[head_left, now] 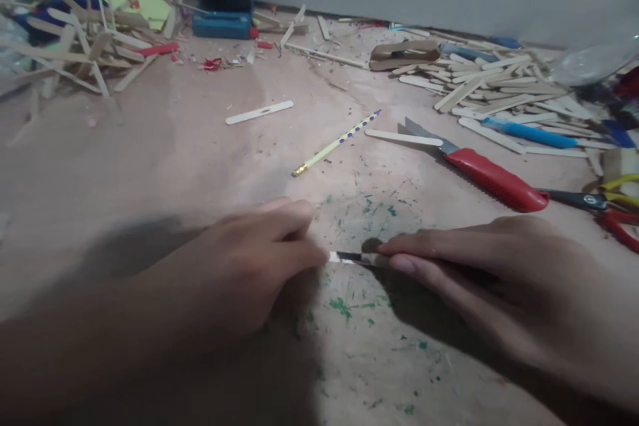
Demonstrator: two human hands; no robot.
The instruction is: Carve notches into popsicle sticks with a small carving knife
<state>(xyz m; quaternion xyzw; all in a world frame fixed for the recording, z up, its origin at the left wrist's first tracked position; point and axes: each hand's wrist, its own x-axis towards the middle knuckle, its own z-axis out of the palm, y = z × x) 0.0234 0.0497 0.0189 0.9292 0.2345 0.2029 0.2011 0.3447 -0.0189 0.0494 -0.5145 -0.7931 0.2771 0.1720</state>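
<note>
Between my two hands runs a narrow, pale craft stick (372,259), partly in dark shadow and held low over the tabletop. My left hand (259,259) is closed on its left end, with the fingers curled and blurred. At the other end, my right hand (479,273) pinches it between thumb and fingers. Both ends of the stick are hidden by the fingers. Just beyond the hands lies a yellow pencil (324,151) with purple dots. A red-handled knife (494,176) rests past my right hand, with a loose craft stick (404,138) touching its blade.
Scissors (589,200) lie at the right edge. A heap of craft sticks (519,90) with a blue pen (532,132) is at the back right. A stick structure (84,40) stands back left, near a blue block (222,24). Green scraps (341,307) dot the table.
</note>
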